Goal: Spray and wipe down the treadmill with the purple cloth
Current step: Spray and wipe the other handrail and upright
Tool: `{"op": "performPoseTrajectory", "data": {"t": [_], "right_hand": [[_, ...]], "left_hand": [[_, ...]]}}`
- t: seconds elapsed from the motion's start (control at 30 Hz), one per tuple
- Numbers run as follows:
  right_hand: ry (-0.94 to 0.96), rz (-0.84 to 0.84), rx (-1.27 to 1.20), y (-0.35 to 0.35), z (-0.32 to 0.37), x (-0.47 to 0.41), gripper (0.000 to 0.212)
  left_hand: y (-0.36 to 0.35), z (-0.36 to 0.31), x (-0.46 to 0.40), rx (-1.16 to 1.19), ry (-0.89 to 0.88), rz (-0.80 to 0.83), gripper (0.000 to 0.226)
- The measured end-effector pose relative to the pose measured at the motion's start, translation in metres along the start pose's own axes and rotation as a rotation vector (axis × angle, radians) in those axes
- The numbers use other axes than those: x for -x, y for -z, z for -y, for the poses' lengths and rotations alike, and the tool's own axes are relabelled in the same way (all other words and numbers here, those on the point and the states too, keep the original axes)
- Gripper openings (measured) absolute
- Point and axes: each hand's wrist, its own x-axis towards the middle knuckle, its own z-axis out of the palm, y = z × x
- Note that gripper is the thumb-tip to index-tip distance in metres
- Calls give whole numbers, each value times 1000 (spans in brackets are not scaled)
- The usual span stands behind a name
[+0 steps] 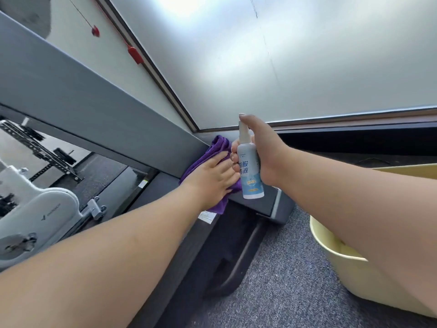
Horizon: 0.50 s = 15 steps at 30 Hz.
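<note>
Right now the left hand (214, 177) lies flat, fingers straight and spread, pressing the purple cloth (214, 152) against the dark grey treadmill (99, 110), at the corner where its long slanted rail meets the lower frame. The cloth bunches up above the fingertips and hangs a little below the palm, over the edge of the frame.

Just beside it, the right hand (260, 152) grips a small white spray bottle (250, 176), fingers curled round the body and the forefinger on top of the nozzle. The bottle stands nearly upright, its blue and white label facing the camera, its lower part in front of the treadmill frame. The two hands are almost touching at the fingertips.

A pale yellow bucket (335, 252) stands on the grey carpet (279, 292) under the right forearm. Frosted glass panels (307, 55) fill the upper part of the view, and a white machine (42, 209) sits at the left edge.
</note>
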Motion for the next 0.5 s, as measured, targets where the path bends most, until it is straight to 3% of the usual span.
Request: {"op": "performPoseTrajectory", "data": {"t": [0.5], "right_hand": [[176, -41, -145, -51, 12, 29, 51]], "left_hand": [[35, 137, 140, -146, 310, -100, 63]]}}
